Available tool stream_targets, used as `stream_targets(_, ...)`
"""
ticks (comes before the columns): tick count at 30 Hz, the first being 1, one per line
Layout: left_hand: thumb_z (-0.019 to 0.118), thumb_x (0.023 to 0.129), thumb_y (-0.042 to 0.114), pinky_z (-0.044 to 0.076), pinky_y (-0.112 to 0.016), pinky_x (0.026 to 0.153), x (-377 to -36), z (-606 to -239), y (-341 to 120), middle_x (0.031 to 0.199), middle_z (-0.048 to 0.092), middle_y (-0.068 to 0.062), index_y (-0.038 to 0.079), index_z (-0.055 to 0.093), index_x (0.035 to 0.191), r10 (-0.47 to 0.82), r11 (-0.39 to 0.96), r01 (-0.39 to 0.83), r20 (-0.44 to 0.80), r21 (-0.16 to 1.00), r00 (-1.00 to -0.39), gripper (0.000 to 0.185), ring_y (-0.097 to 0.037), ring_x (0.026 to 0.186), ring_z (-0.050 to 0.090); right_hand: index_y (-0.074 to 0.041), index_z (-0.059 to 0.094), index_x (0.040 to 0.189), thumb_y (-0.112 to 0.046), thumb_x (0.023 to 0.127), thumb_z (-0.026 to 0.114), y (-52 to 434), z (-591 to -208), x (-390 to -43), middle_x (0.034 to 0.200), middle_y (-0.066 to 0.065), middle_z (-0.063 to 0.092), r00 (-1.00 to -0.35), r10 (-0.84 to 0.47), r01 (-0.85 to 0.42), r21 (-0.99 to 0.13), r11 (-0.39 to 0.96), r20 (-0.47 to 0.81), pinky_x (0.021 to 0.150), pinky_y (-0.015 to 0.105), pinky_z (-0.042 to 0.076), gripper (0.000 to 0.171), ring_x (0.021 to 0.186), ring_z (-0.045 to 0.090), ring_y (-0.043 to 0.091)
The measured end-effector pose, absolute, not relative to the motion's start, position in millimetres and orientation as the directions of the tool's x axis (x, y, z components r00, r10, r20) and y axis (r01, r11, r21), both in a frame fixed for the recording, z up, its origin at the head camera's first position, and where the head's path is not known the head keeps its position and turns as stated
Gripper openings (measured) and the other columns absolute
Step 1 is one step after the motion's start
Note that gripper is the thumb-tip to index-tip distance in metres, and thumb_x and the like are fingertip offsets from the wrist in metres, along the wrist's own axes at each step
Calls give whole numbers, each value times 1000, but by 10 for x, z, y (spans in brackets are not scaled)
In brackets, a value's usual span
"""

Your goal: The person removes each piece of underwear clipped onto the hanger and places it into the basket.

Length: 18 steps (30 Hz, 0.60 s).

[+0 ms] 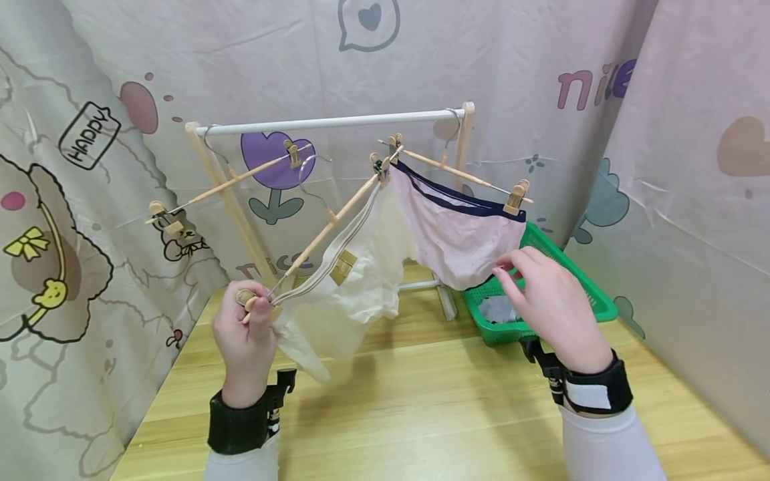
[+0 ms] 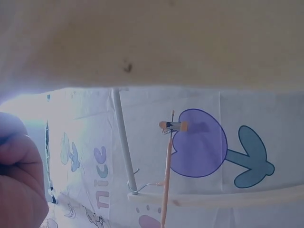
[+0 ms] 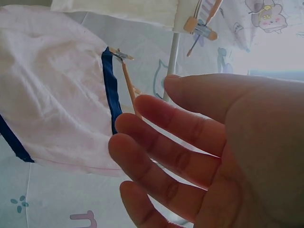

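Observation:
In the head view my left hand [image 1: 243, 351] grips the near end of a wooden clip hanger [image 1: 315, 242], at its clip. Cream underpants [image 1: 367, 284] with a striped waistband and a gold label hang from this hanger, which slants away from me; its hook touches nothing visible. My right hand [image 1: 556, 310] is beside pink underpants [image 1: 460, 237] with navy trim, holding nothing, its fingers loosely bent in the right wrist view. The pink underpants hang by clips from another hanger [image 1: 445, 165] on the rack. Pale cloth covers the top of the left wrist view.
A rack with a white rail [image 1: 337, 123] and wooden posts stands on the wooden table [image 1: 421, 407]. A bare clip hanger [image 1: 231, 180] hangs at its left. A green basket [image 1: 592, 297] with grey cloth [image 1: 498, 310] inside sits at right. Printed curtains [image 1: 511, 60] surround the table.

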<state>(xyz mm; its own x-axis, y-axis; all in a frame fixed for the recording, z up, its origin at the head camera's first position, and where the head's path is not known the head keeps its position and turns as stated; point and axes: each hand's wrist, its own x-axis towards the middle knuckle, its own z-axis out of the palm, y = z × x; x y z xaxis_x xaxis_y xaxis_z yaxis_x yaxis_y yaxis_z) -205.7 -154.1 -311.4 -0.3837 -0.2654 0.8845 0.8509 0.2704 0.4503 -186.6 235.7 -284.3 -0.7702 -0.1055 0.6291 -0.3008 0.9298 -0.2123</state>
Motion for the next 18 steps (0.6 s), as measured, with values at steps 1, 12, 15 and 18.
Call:
stream_targets(1, 65, 94, 63, 21, -19, 47, -2057, -3111, -1537, 76, 57, 18, -13, 54, 82, -259, 272, 851, 886, 449, -385, 78, 3, 54, 31, -7, 70, 107, -16, 98, 70, 2358, -2842, -1867, 99, 10, 68, -766, -107, -304, -211, 929, 634, 65, 44, 56, 12, 83, 67, 26)
stream_targets(12, 62, 95, 64, 23, -22, 51, -2077, -3130, -1497, 81, 58, 21, -10, 55, 84, -167, 272, 855, 896, 442, -411, 74, 2, 57, 35, -7, 70, 107, -13, 97, 71, 2350, -2845, -1882, 95, 9, 67, -728, -113, -329, -201, 923, 676, 61, 34, 49, 11, 76, 61, 22)
stream_targets(15, 61, 96, 62, 25, -20, 52, -2087, -3136, -1480, 82, 58, 21, -9, 56, 85, -147, 263, 864, 903, 429, -404, 72, 3, 59, 36, -7, 70, 108, -13, 98, 70, 2347, -2843, -1888, 95, 10, 68, -717, -105, -334, -207, 920, 689, 62, 35, 49, 12, 78, 62, 23)
stream_targets(18, 60, 97, 61, 27, -18, 55, -2096, -3141, -1459, 83, 57, 22, -9, 55, 84, -128, 257, 872, 909, 417, -397, 72, 2, 60, 37, -7, 70, 109, -14, 98, 70, 2343, -2845, -1897, 96, 10, 67, -704, -91, -337, -218, 916, 705, 62, 36, 49, 13, 79, 62, 24)
